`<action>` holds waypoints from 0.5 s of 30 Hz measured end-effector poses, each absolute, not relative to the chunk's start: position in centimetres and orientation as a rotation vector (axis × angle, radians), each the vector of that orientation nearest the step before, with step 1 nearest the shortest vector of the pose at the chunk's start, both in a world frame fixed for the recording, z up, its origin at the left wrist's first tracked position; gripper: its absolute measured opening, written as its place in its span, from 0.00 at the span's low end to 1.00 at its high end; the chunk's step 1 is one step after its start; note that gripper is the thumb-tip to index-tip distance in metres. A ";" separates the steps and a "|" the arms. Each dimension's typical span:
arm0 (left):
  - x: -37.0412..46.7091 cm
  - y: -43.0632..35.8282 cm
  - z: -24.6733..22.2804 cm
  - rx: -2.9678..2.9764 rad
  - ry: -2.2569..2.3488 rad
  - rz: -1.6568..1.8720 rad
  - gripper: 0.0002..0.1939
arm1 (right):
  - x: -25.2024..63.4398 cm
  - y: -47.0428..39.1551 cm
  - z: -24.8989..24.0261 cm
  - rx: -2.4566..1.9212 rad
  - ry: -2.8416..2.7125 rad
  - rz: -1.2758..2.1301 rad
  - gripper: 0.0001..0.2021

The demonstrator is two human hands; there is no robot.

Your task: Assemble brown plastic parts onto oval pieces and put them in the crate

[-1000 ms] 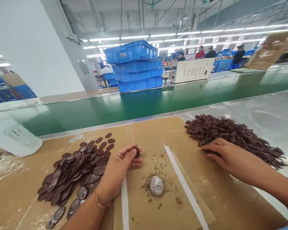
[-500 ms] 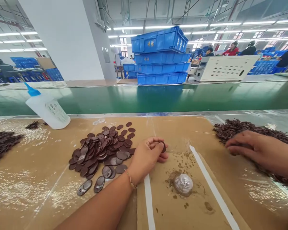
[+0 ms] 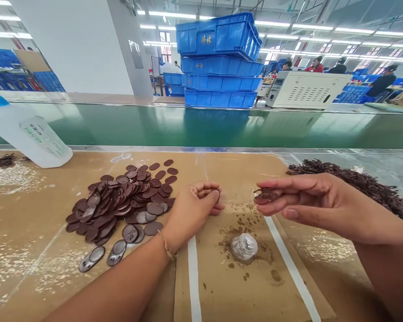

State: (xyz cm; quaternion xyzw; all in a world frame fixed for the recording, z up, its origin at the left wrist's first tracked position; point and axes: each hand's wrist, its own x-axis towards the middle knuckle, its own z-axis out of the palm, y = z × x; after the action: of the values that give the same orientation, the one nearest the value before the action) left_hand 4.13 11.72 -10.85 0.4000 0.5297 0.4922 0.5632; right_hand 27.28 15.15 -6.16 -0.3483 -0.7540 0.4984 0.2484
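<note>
My left hand [image 3: 191, 212] pinches a dark brown oval disc [image 3: 216, 195] between thumb and fingers, its edge just showing above the thumb. Facing it, a short gap away, my right hand [image 3: 317, 203] holds small dark brown strip-like pieces [image 3: 267, 195] at the fingertips; how many I cannot tell. Left of my left hand spreads a heap of brown oval discs [image 3: 121, 201], some with shiny grey faces. Below and between both hands a clear, crumpled-looking lump [image 3: 244, 247] sits on cardboard [image 3: 228, 295] amid wet brown spots.
A heap of dark strips [image 3: 366, 185] lies at the right. A white squeeze bottle [image 3: 43, 141] with blue cap stands tilted at left. Beyond runs a green belt [image 3: 147, 127], with stacked blue crates [image 3: 218, 82] and a cream metal box [image 3: 305, 89] behind. People sit far off.
My right hand has come from the strip heap leftward toward my left hand, now with small dark pieces in its fingers. The left hand still holds the disc. The view has shifted slightly.
</note>
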 end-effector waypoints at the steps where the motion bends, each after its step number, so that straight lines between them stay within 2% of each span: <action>1: 4.1 11.7 -10.9 0.942 1.244 1.163 0.10 | 27.4 14.8 -6.1 -0.932 -2.077 1.346 0.17; 3: 3.9 11.7 -10.8 0.940 1.234 1.167 0.17 | 27.3 14.1 -5.8 -0.894 -2.168 1.261 0.10; 6: 3.8 11.7 -10.8 0.959 1.230 1.130 0.25 | 26.4 13.1 -5.3 -0.841 -2.366 1.132 0.06; 15: 4.0 11.9 -10.8 0.909 1.212 1.161 0.23 | 24.7 11.6 -6.6 -1.047 -2.247 1.393 0.07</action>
State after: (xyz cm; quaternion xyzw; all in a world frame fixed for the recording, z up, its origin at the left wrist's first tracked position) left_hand 3.99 11.88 -10.83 0.3885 0.5182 0.4962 0.5782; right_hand 24.70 11.65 -6.61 -0.3641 -0.7815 0.4844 0.1483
